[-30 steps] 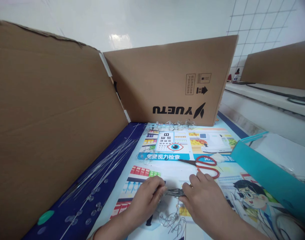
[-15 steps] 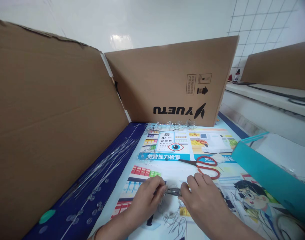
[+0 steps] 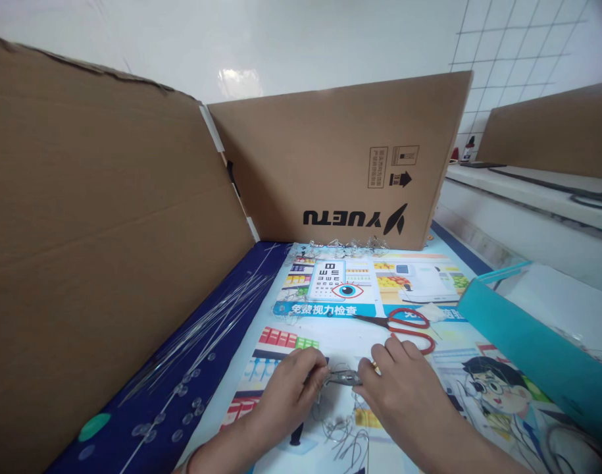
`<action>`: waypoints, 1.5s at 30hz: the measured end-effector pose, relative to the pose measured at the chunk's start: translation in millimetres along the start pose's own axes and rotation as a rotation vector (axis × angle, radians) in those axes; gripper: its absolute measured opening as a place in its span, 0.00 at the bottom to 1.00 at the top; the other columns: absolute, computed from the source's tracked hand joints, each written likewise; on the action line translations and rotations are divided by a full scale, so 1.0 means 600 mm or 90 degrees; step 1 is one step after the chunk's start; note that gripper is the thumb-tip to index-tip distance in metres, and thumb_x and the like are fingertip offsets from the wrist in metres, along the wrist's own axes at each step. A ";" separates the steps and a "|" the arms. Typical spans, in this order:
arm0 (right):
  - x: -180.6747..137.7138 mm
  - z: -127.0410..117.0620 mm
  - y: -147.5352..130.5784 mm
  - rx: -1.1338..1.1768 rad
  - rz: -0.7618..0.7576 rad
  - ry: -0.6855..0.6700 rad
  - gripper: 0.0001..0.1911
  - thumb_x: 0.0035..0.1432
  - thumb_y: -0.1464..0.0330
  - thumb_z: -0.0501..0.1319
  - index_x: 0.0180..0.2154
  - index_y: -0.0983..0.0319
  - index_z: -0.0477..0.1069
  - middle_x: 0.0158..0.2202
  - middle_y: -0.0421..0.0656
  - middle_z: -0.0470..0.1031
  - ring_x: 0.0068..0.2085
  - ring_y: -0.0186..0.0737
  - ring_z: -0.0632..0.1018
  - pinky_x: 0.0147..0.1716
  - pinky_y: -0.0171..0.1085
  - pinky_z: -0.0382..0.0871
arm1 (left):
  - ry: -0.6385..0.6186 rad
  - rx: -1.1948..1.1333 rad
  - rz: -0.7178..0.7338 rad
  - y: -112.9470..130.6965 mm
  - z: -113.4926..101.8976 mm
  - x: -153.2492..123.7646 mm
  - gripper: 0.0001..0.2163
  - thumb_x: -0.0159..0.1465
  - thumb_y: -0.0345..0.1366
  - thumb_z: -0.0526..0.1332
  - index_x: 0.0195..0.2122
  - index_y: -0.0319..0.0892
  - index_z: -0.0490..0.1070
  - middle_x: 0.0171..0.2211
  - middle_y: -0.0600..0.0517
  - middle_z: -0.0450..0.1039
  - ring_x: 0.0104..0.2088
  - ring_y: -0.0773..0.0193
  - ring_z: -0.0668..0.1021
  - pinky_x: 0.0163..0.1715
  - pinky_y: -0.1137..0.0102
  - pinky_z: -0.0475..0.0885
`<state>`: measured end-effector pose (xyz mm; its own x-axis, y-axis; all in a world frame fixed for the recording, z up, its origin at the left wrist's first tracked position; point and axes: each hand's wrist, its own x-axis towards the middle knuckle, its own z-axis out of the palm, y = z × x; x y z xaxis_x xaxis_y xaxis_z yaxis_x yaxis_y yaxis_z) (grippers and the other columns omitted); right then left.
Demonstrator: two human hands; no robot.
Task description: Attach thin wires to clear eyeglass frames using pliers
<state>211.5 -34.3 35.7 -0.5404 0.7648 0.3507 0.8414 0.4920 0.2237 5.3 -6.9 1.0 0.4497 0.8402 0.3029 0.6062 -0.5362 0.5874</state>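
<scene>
at lower centre, the left hand (image 3: 295, 383) is closed in a pinch, apparently on the wire tangle (image 3: 337, 429) seen below it. just to the right, the pliers (image 3: 344, 377) are held between the hands, their long axis nearly level across the frame, tips toward the left fingers. their handles are gripped by the right hand (image 3: 402, 382). compared with half a second ago, positions are almost unchanged; a yellow sliver (image 3: 376, 366) is now exposed by the right fingers.
</scene>
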 end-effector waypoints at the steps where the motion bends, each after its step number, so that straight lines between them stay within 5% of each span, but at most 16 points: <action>1: 0.000 0.001 0.000 0.000 0.003 -0.003 0.07 0.57 0.63 0.58 0.32 0.60 0.67 0.30 0.43 0.66 0.34 0.43 0.65 0.37 0.44 0.54 | -0.001 0.002 -0.002 0.000 0.000 0.000 0.06 0.65 0.31 0.49 0.30 0.42 0.61 0.26 0.54 0.66 0.28 0.65 0.68 0.28 0.72 0.61; 8: 0.004 0.005 0.000 0.030 0.026 -0.015 0.09 0.54 0.61 0.61 0.31 0.60 0.69 0.29 0.43 0.67 0.34 0.43 0.66 0.36 0.43 0.53 | 0.006 0.001 0.010 0.003 0.001 -0.001 0.07 0.65 0.31 0.49 0.30 0.42 0.61 0.26 0.53 0.65 0.28 0.65 0.68 0.27 0.72 0.61; 16: 0.012 -0.046 0.058 0.242 0.076 -0.125 0.07 0.55 0.61 0.61 0.30 0.57 0.71 0.29 0.39 0.69 0.36 0.39 0.69 0.35 0.37 0.56 | -0.017 -0.092 0.075 -0.012 -0.011 0.010 0.08 0.66 0.31 0.49 0.31 0.41 0.63 0.27 0.52 0.66 0.29 0.65 0.68 0.29 0.72 0.63; 25: 0.015 -0.023 0.031 0.143 0.041 -0.053 0.07 0.51 0.61 0.64 0.28 0.58 0.71 0.29 0.41 0.69 0.36 0.42 0.67 0.37 0.39 0.55 | -0.049 -0.200 0.177 -0.019 -0.032 0.017 0.09 0.66 0.34 0.52 0.35 0.41 0.70 0.34 0.46 0.71 0.37 0.61 0.72 0.39 0.67 0.67; 31: 0.022 -0.014 0.033 0.123 0.008 -0.033 0.09 0.51 0.60 0.64 0.28 0.58 0.70 0.29 0.41 0.69 0.35 0.42 0.67 0.35 0.39 0.53 | -0.077 -0.202 0.163 -0.014 -0.041 0.031 0.08 0.66 0.34 0.53 0.33 0.41 0.72 0.35 0.47 0.70 0.38 0.62 0.72 0.38 0.69 0.68; 45: 0.009 0.014 0.010 0.121 0.050 -0.084 0.08 0.54 0.61 0.61 0.29 0.58 0.71 0.29 0.42 0.69 0.35 0.44 0.67 0.36 0.41 0.54 | 0.000 -0.060 0.035 0.003 -0.013 0.024 0.07 0.60 0.23 0.53 0.27 0.41 0.62 0.26 0.54 0.66 0.28 0.67 0.69 0.28 0.73 0.61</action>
<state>213.5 -23.8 31.3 -0.4790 0.8455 0.2359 0.8724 0.4882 0.0215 8.1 4.7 12.2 0.4812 0.8095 0.3364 0.5158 -0.5718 0.6380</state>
